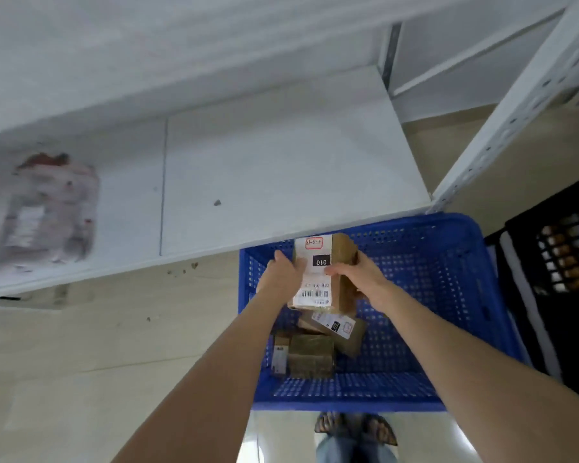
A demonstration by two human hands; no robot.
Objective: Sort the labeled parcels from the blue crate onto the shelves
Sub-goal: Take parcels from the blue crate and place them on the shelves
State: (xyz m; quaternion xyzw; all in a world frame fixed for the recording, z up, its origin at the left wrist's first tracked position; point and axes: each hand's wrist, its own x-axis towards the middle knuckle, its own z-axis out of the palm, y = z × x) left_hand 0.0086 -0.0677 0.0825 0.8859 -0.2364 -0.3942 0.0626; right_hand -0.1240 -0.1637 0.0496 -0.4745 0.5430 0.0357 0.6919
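I see the parcel (325,272), a brown cardboard box, held between both hands in the middle of the frame, lifted above the far left part of the blue crate (448,228). Its white label faces me, with a black patch reading 010 upside down, a barcode toward the near end and a red-bordered sticker with handwriting at the far end. My left hand (283,274) grips the box's left edge, fingers curled round the side and thumb lying on the label. My right hand (358,279) grips the right side the same way, its thumb tip touching the label's edge. Below the held box, a second parcel (335,329) lies tilted in the crate with its label up, and a third parcel (310,357) sits just beside it, nearer me, with a label on its left end. The crate stands on the pale tiled floor (81,362), its far rim tucked under the front edge of a white shelf (281,162). At the left of the frame a blurred plastic-wrapped package (47,208) lies on that shelf. A black crate (565,262) sits at the right edge, and sandalled feet (355,429) show at the bottom.
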